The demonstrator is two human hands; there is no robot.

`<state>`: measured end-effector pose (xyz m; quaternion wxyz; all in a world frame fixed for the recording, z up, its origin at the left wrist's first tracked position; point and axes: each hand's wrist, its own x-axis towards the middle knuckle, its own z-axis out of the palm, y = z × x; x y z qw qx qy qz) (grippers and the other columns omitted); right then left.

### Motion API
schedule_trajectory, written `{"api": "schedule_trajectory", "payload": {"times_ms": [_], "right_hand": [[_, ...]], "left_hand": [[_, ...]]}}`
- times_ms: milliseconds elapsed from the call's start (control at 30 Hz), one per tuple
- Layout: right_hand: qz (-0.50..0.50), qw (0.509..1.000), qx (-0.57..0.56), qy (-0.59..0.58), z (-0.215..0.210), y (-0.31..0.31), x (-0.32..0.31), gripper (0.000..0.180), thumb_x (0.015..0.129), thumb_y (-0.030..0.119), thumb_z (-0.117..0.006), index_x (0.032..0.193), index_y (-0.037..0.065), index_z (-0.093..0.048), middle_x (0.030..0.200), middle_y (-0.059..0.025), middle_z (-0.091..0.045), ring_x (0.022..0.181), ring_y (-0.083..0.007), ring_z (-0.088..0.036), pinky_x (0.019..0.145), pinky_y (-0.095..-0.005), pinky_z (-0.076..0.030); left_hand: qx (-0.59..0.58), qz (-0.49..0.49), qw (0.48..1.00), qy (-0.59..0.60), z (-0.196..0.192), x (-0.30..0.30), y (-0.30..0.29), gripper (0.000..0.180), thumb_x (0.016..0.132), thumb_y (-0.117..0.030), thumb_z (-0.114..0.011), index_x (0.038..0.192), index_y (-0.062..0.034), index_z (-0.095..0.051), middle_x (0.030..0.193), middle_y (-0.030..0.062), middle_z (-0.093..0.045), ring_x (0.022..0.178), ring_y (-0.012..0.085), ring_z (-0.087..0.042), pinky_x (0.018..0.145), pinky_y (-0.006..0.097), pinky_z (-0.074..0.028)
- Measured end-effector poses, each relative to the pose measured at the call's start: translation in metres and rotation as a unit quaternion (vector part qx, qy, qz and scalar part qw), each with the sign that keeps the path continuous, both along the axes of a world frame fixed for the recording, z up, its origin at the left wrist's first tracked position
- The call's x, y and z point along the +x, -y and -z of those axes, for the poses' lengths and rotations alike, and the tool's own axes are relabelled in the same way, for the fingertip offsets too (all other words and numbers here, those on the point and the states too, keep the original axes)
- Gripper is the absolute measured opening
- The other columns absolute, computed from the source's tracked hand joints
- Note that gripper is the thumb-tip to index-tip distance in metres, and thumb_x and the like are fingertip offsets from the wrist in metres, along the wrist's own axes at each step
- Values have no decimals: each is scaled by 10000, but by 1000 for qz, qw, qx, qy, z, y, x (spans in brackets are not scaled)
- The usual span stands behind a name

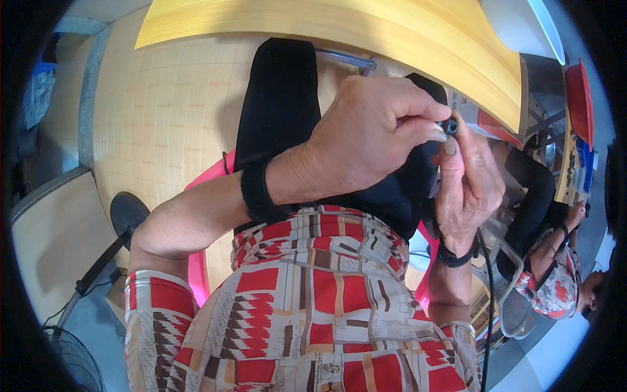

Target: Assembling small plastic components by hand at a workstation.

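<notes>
My left hand [372, 134] is raised above my lap, its thumb and forefinger pinched on a small dark part [450, 125]. My right hand [467, 183] meets it from the right, and its fingertips close on the same small part. Most of the part is hidden between the fingers. Both wrists wear black bands. A thin black cable [486, 287] runs down past my right forearm. Below the hands are my black trousers [281, 111] and my red, cream and brown patterned shirt [313, 307].
A yellow wooden tabletop [339, 26] spans the top edge. I sit on a pink plastic chair [199, 268]. A black fan stand [124, 215] is at the left on the tiled floor. Another person in a similar shirt [555, 274] sits at the right, beside a red tray [580, 98].
</notes>
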<state>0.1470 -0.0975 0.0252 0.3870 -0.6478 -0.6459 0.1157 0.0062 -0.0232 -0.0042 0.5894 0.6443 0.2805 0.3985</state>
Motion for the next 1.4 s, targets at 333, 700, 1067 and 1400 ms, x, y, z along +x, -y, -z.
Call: {"api": "schedule_trajectory", "payload": {"times_ms": [333, 700, 1067, 1400], "right_hand": [[8, 1000, -3, 6, 4, 0, -2, 260, 782, -16, -589, 1040, -39, -599, 795, -150, -610, 703, -183, -595, 661, -258, -468], [-25, 999, 26, 21, 6, -5, -3, 391, 697, -8, -675, 1078, 5, -590, 802, -101, -603, 652, -136, -579, 574, -233, -475], [-11, 992, 65, 106, 15, -15, 0, 372, 665, 43, -727, 1019, 30, -614, 747, -78, -584, 610, -132, -562, 530, -234, -470], [-23, 987, 89, 128, 13, -19, 7, 291, 668, 43, -713, 944, 22, -625, 657, -63, -555, 543, -127, -537, 485, -231, -437]], "left_hand": [[7, -4, 1000, -15, 0, -3, -1, 179, 775, -22, -623, 952, -3, -636, 768, 69, -634, 678, 79, -581, 592, 192, -463], [-195, 31, 980, -3, -14, -5, -3, 193, 783, -71, -640, 964, -3, -637, 768, 68, -633, 663, 62, -573, 561, 173, -458], [-433, 48, 888, 144, -5, -3, -2, 248, 788, -75, -629, 1003, 34, -573, 895, 96, -611, 780, 144, -609, 669, 240, -521], [-462, 90, 867, 164, -7, -2, -3, 276, 823, -104, -586, 1055, 40, -545, 961, 116, -595, 850, 167, -602, 709, 280, -536]]}}
